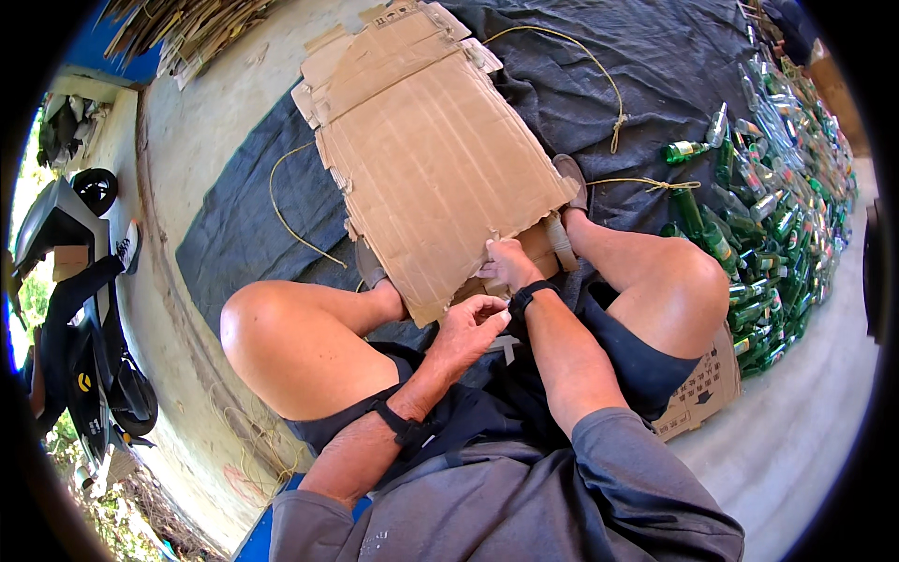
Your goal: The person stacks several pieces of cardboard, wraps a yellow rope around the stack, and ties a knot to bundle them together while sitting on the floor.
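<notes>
The left hand had its thumb close to its fingers. The right hand bent its fingers at the near edge of one big cardboard box. I couldn't tell if either gripped. The box looked already flattened, poking past the dark sheet's left edge. Three bits of yellow rope showed, none over its top yet. Glass bottles, too many to count, lay right.
</notes>
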Demonstrator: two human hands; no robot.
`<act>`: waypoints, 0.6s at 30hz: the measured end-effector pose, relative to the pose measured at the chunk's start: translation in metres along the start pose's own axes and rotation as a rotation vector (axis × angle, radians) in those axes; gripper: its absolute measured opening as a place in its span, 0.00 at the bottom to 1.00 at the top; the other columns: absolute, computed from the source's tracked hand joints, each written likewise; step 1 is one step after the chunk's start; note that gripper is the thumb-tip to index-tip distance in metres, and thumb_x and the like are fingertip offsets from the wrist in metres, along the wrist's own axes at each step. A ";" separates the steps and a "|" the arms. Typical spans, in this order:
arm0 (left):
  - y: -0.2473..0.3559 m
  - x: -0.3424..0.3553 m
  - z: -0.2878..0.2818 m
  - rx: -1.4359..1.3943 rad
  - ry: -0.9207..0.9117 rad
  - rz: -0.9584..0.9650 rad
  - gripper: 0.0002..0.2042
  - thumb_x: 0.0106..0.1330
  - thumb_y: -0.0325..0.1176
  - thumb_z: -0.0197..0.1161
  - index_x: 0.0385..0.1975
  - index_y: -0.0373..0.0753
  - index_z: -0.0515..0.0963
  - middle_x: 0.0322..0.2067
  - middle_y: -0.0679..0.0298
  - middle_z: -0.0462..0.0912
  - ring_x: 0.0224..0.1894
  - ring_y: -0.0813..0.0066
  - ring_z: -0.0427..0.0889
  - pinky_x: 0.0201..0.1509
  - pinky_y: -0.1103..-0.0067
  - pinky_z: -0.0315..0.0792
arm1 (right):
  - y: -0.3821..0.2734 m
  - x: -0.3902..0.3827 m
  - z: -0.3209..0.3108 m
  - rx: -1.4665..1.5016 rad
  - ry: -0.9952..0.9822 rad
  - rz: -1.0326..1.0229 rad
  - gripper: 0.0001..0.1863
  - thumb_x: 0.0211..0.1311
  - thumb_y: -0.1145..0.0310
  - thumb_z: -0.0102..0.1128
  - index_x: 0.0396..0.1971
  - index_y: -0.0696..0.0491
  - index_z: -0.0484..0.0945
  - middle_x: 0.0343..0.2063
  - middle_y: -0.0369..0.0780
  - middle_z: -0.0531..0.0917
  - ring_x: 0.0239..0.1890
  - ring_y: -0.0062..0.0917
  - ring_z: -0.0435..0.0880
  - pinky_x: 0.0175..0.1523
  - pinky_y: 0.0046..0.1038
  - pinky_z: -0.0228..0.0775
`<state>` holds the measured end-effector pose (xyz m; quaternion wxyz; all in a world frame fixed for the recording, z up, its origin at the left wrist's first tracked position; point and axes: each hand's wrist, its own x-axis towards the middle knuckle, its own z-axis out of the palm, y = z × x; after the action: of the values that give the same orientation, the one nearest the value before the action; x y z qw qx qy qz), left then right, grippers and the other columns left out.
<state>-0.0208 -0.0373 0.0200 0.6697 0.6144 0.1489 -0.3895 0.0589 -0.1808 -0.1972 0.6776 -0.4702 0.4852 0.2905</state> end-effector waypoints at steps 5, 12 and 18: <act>0.002 -0.002 0.001 -0.024 -0.018 0.002 0.13 0.70 0.34 0.66 0.52 0.38 0.81 0.42 0.69 0.84 0.43 0.82 0.81 0.46 0.81 0.76 | 0.002 0.002 -0.001 -0.002 -0.044 -0.012 0.22 0.72 0.67 0.53 0.60 0.65 0.66 0.54 0.62 0.76 0.53 0.65 0.80 0.52 0.63 0.79; 0.002 -0.004 0.004 -0.021 -0.025 0.003 0.13 0.71 0.34 0.66 0.52 0.38 0.81 0.42 0.70 0.84 0.44 0.82 0.81 0.46 0.81 0.75 | 0.010 0.004 -0.001 -0.023 -0.033 -0.040 0.18 0.71 0.68 0.53 0.54 0.65 0.71 0.48 0.58 0.79 0.45 0.59 0.84 0.48 0.59 0.82; 0.007 -0.003 0.005 -0.015 -0.020 -0.025 0.13 0.71 0.34 0.66 0.52 0.38 0.80 0.43 0.69 0.84 0.43 0.82 0.81 0.46 0.82 0.75 | 0.015 -0.002 0.005 -0.075 0.040 -0.040 0.14 0.72 0.67 0.53 0.47 0.63 0.75 0.36 0.51 0.83 0.34 0.46 0.87 0.37 0.49 0.86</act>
<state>-0.0191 -0.0412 0.0278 0.6710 0.6035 0.1530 -0.4026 0.0468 -0.1702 -0.2003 0.6556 -0.5104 0.4778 0.2854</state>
